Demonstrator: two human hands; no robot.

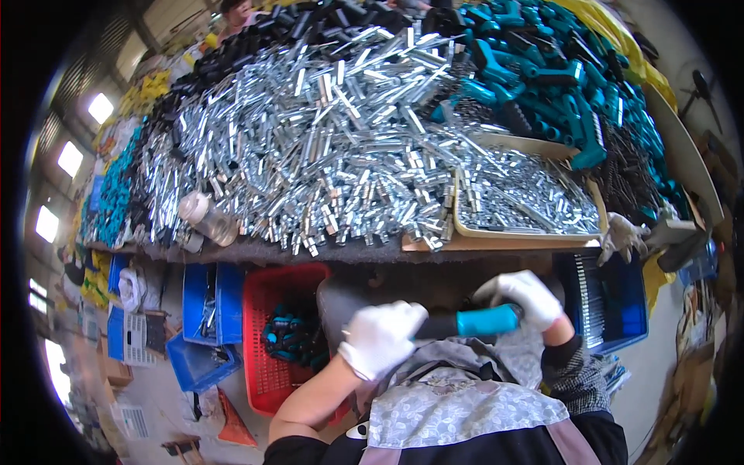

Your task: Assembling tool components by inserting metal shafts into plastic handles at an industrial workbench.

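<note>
Nearest, at 5 o'clock, is a gray and white flowery apron (465, 418). Just past it, at 6 o'clock, is the left hand (384, 337), in a white glove. Its fingers curl around the black end of a teal and black piece (490, 320). This piece lies sideways at 4 o'clock, between the two hands, in front of the bench. The right hand (533, 300), also in a white glove, is at the teal end. Its fingers look bent, but it is too blurry to tell if they squeeze the piece.

At 7 o'clock stands a red basket (260, 380) with teal and black parts (291, 337) in it. Two blue bins sit at 8 o'clock. Another blue bin (637, 314), between 3 and 4 o'clock, has a row of silver strips (589, 302) in it.

Farther off is the bench (349, 252). On its near edge, at 9 o'clock, a clear jar (213, 223) leans over. Between 2 and 3 o'clock, a tray (527, 232) holds tiny silver bits (527, 194). A big heap of shiny metal parts (325, 147) fills 11 o'clock. Behind the tray, between 1 and 2 o'clock, teal handles (573, 74) are piled up. Black parts (287, 31) lie past the shiny heap. Farthest, at 11 o'clock, is another person (236, 12).
</note>
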